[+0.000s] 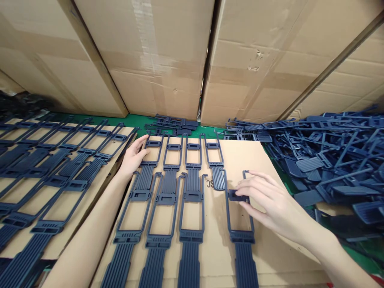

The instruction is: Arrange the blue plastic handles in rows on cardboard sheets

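My right hand (pixel 270 198) has thumb and fingers on the small crosspiece of a dark blue plastic frame (pixel 243 236). That frame has hooked upper ends and a ribbed paddle at its lower end. At the upper left of the cardboard sheet (pixel 216 224), my left hand (pixel 135 155) rests by another dark blue frame (pixel 153 154), its thumb and fingers apart against the frame's left side. Similar frames lie in two rows on the sheet, among them one frame (pixel 192 212) in the near row and one (pixel 214 154) in the far row.
A second cardboard sheet (pixel 24 240) at left bears several more frames. A tangled heap of loose frames (pixel 330 160) lies at right on the green surface. A smaller pile (pixel 174 124) sits behind the sheet. Tall cardboard boxes (pixel 159 52) line the back.
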Action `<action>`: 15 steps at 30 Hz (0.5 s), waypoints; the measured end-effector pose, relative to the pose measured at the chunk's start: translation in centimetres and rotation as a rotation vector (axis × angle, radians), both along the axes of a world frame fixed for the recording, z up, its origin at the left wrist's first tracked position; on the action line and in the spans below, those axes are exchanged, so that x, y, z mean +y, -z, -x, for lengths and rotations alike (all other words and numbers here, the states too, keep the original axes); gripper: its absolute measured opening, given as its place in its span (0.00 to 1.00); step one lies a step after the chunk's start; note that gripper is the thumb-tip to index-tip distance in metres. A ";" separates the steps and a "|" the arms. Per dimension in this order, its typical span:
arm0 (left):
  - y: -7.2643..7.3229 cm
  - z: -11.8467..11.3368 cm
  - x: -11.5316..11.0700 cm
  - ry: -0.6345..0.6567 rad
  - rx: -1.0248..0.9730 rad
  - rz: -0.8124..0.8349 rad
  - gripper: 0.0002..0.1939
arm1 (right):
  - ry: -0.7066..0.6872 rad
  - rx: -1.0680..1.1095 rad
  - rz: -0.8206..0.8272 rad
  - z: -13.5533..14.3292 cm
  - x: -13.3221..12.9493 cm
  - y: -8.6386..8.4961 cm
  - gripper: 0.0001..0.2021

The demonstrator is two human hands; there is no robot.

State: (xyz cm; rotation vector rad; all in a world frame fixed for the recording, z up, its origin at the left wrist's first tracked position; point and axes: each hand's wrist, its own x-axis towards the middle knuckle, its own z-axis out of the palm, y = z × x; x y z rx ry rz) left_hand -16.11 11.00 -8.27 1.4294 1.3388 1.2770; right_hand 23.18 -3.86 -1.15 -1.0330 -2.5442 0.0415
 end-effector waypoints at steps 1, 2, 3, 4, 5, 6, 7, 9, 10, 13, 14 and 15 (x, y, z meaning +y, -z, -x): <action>0.0 0.0 0.0 0.002 0.000 -0.003 0.35 | -0.023 -0.017 0.007 0.5 0.2 0.1 0.10; 0.0 0.0 0.0 0.002 0.004 -0.008 0.35 | -0.041 -0.029 0.011 0.9 0.4 0.3 0.09; 0.1 0.0 0.0 0.002 0.008 -0.012 0.36 | -0.055 -0.036 0.011 1.3 0.5 0.4 0.09; 0.1 0.0 0.1 0.003 0.014 -0.014 0.36 | -0.067 -0.039 0.007 1.5 0.7 0.5 0.09; 0.1 0.1 0.1 0.003 0.017 -0.016 0.36 | -0.075 -0.041 0.002 1.7 0.9 0.7 0.08; 0.1 0.1 0.1 0.004 0.019 -0.017 0.36 | -0.081 -0.042 -0.005 1.9 1.0 0.8 0.09; 0.2 0.1 0.1 0.005 0.019 -0.017 0.35 | -0.086 -0.046 -0.012 2.0 1.2 0.9 0.09; 0.3 0.2 0.1 0.006 0.013 -0.016 0.35 | -0.093 -0.060 -0.017 2.0 1.4 1.2 0.08; 0.3 0.2 0.2 0.006 0.006 -0.014 0.35 | -0.093 -0.068 -0.017 2.0 1.5 1.3 0.08; 0.5 0.3 0.3 0.006 -0.014 -0.019 0.36 | -0.089 -0.077 -0.010 1.9 1.6 1.7 0.08; 0.6 0.3 0.3 0.007 -0.017 -0.024 0.36 | -0.086 -0.077 -0.007 1.8 1.6 1.8 0.09; 0.6 0.3 0.3 0.008 -0.015 -0.028 0.36 | -0.085 -0.077 -0.003 1.8 1.6 1.9 0.09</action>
